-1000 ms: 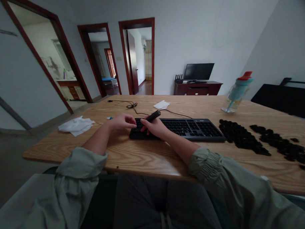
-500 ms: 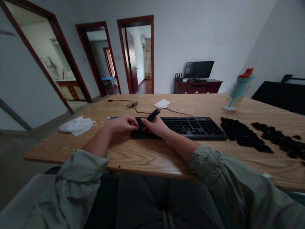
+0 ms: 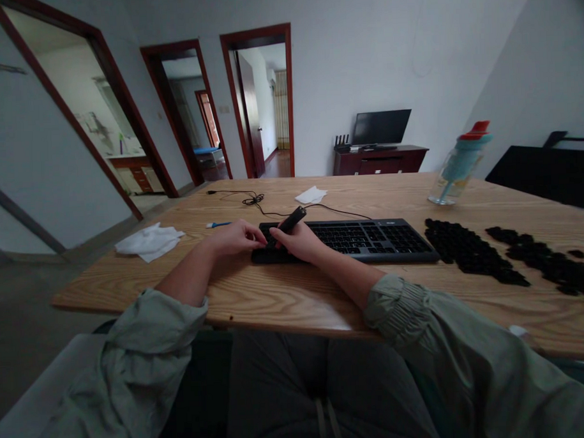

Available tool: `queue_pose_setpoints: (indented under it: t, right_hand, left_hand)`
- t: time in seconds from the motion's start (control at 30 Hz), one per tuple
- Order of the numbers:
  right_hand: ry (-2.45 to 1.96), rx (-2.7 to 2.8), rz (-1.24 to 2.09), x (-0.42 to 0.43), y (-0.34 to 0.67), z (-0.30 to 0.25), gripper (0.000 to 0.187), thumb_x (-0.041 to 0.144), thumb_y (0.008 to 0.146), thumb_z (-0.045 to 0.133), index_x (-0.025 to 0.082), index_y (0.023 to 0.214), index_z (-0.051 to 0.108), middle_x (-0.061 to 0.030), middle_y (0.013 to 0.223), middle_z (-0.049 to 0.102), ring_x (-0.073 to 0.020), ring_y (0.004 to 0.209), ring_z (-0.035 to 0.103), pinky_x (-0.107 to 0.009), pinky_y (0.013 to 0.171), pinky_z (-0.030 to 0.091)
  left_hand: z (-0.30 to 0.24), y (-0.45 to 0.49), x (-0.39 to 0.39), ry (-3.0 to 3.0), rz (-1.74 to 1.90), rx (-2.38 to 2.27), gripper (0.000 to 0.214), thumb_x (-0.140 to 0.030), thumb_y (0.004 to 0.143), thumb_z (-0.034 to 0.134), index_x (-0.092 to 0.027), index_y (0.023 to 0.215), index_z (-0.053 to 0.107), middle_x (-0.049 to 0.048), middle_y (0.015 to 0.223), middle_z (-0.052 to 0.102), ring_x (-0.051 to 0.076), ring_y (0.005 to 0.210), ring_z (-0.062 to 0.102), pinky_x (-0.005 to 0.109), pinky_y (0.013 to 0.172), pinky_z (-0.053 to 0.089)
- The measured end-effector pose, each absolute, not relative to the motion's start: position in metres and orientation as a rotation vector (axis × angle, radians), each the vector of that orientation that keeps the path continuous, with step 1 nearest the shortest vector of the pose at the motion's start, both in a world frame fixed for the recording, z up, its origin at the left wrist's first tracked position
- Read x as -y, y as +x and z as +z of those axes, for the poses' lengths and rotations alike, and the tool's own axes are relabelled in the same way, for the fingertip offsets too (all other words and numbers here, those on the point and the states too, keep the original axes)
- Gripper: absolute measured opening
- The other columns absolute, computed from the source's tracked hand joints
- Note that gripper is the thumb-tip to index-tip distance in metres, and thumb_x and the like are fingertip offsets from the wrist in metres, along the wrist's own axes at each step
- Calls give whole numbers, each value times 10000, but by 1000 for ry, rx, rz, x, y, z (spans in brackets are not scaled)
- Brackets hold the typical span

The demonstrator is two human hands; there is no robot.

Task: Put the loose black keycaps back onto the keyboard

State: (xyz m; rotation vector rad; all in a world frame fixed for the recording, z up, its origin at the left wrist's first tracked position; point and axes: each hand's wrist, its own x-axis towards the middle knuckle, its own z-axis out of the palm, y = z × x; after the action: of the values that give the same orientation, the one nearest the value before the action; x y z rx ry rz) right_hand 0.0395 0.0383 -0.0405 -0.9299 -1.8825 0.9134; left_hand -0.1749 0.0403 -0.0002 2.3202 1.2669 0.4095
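Note:
A black keyboard [image 3: 388, 241] lies on the wooden table in front of me, its keycaps apparently removed over much of it. My right hand [image 3: 300, 240] is closed around a thick black pen-shaped tool [image 3: 292, 219], tilted with its blunt end up and its lower end down at the keyboard's left part. The tool's tip is hidden by my fingers. At the keyboard's left end, my left hand [image 3: 235, 237] has its thumb and fingers pinched together close to the tool's tip. What those fingers hold, if anything, is too small to make out.
Piles of loose black keycaps [image 3: 470, 251] lie right of the keyboard. Behind them stands a clear bottle [image 3: 455, 168] with a red lid. Crumpled tissue [image 3: 150, 241], a small blue brush [image 3: 218, 225], a white tissue [image 3: 311, 195] and a coiled cable [image 3: 253, 199] lie around.
Both hands stay at the keyboard's left end in nearly the same pose. The whole view has shifted slightly with my head.

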Motion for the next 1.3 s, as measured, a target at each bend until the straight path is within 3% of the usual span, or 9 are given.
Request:
queue_pose_setpoints:
  t: [0.23, 0.5, 0.73, 1.03, 1.3]
  right_hand:
    - [-889, 1919, 739, -26, 42, -44, 156, 338, 868, 623, 192, 921, 601, -8, 749, 654, -150, 685, 592, -279, 662, 457]
    - [-934, 2027, 588, -9, 47, -38, 174, 360, 850, 634, 206, 919, 591, 11, 750, 611, -137, 662, 516, -270, 605, 382]
    - [-980, 1978, 593, -25, 49, -40, 146, 333, 849, 648, 202, 898, 605, -20, 773, 646, -165, 730, 583, -289, 685, 437]
    - [-941, 1939, 762, -37, 45, -42, 161, 351, 887, 609, 197, 841, 610, -17, 700, 660, -162, 666, 617, -282, 646, 468]
    - [-947, 2065, 531, -17, 50, -45, 138, 324, 832, 652, 213, 906, 617, -10, 773, 654, -151, 701, 569, -265, 644, 413]
  left_hand:
    - [0, -174, -34, 2421, 404, -1268, 210, -279, 789, 666, -165, 910, 794, 52, 828, 754, 165, 753, 654, 237, 674, 463]
    - [1, -169, -19, 2463, 398, -1195, 163, -237, 822, 677, -135, 876, 792, 53, 805, 734, 170, 739, 633, 265, 704, 456]
    - [-4, -166, -17, 2513, 493, -1308, 193, -250, 857, 653, -130, 934, 783, 66, 872, 740, 169, 768, 623, 262, 711, 432]
    - [-4, -163, -18, 2562, 484, -1334, 174, -203, 859, 637, -134, 941, 774, 78, 889, 738, 173, 783, 614, 271, 741, 425]
    - [-3, -160, -7, 2675, 418, -1220, 169, -125, 870, 609, -132, 884, 777, 57, 862, 693, 168, 794, 600, 277, 767, 416]
